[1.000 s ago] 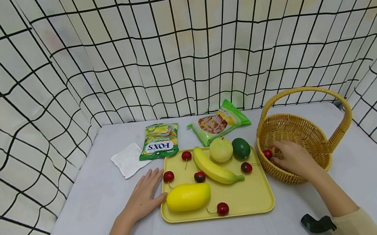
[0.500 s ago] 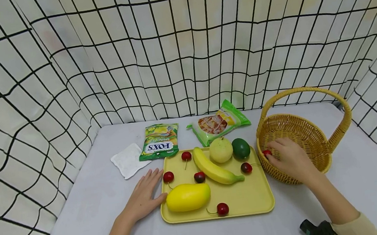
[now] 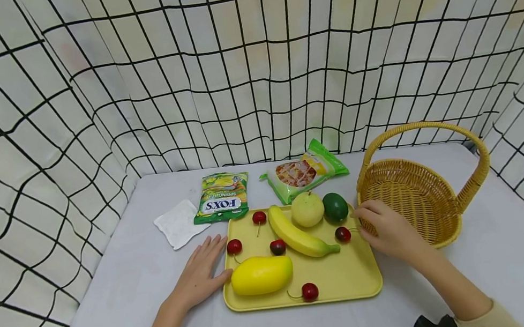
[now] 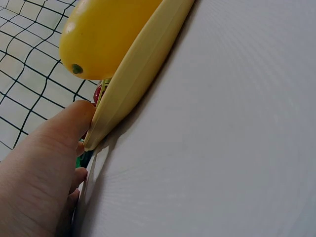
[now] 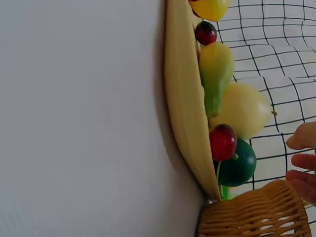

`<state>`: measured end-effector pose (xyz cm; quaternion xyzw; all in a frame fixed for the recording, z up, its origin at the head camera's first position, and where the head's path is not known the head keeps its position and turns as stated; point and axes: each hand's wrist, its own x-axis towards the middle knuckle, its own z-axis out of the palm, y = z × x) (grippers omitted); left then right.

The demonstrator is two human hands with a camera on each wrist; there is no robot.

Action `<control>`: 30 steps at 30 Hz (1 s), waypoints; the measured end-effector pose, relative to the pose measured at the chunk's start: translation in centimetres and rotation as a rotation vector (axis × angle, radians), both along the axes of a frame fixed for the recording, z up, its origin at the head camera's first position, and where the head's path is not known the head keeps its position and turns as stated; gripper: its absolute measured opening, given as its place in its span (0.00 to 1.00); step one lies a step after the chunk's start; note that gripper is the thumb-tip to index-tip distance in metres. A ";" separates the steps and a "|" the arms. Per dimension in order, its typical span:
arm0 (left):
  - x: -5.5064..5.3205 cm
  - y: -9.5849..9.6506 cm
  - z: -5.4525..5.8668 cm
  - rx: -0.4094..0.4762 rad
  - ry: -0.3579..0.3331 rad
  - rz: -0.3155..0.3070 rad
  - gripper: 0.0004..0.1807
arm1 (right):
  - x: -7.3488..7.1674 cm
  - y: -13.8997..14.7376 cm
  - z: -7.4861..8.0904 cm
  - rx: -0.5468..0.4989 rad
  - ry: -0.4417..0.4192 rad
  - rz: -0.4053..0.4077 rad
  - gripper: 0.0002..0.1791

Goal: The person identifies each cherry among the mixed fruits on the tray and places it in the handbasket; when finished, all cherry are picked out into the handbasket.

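Observation:
My left hand (image 3: 201, 273) lies flat with spread fingers on the cloth, its thumb touching the left rim of the yellow tray (image 3: 343, 278). A mango (image 3: 262, 275) rests right beside that thumb. My right hand (image 3: 388, 230) hovers over the gap between the tray and a wicker basket (image 3: 408, 171), its loosely bent fingers apart. No object shows between those fingers (image 5: 302, 136) in the right wrist view. Closest to them on the tray is a cherry (image 3: 343, 234) with its stem pointing right. The hand hides the basket's near left side.
A banana (image 3: 296, 235), a round pale-green fruit (image 3: 307, 209), a dark green fruit (image 3: 335, 207) and several other cherries (image 3: 309, 292) share the tray. Behind it lie a Fox's candy bag (image 3: 222, 197), a green snack bag (image 3: 302, 172) and a white packet (image 3: 179, 224). Black netting (image 3: 251, 67) surrounds the table.
My right hand has moved left out of the basket to the tray's right edge. The cherry it touched inside the basket is now out of sight. My left hand stays put.

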<state>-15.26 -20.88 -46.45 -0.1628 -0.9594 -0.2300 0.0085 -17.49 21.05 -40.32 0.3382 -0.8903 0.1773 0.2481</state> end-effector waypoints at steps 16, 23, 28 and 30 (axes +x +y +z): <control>0.1 0.0 -0.1 -0.002 -0.002 0.005 0.40 | 0.4 -1.9 -1.7 0.078 -0.067 0.106 0.15; 0.1 0.0 0.0 -0.001 -0.003 0.005 0.41 | 0.4 -2.2 -2.3 0.086 -0.035 0.178 0.15; 0.1 0.0 0.1 0.000 0.000 0.002 0.40 | 0.5 -2.4 -2.5 0.113 -0.056 0.175 0.17; 0.1 0.0 0.1 0.000 0.000 0.002 0.40 | 0.5 -2.4 -2.6 0.124 -0.059 0.173 0.17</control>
